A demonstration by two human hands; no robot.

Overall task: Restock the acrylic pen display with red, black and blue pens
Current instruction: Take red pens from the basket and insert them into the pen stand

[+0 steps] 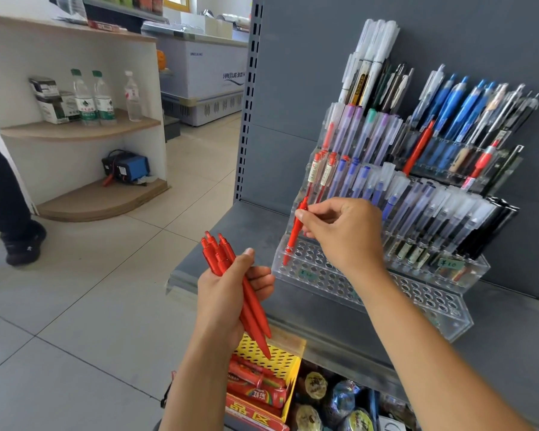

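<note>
Lower centre of frame: left hand (227, 293) grips a bundle of red pens (231, 275), tips pointing down. Right of it, right hand (343, 231) pinches a single red pen (296, 231), its tip in a hole at the left end of the acrylic pen display (371, 284). Display sits on a grey shelf (231, 225); upper tiers at right hold blue, black and clear-capped pens.

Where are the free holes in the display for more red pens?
Free: acrylic pen display's two front tiers, right of the red pen pinched by the right hand. Crowded: the upper tiers. Left hand grips the spare red pens.
</note>
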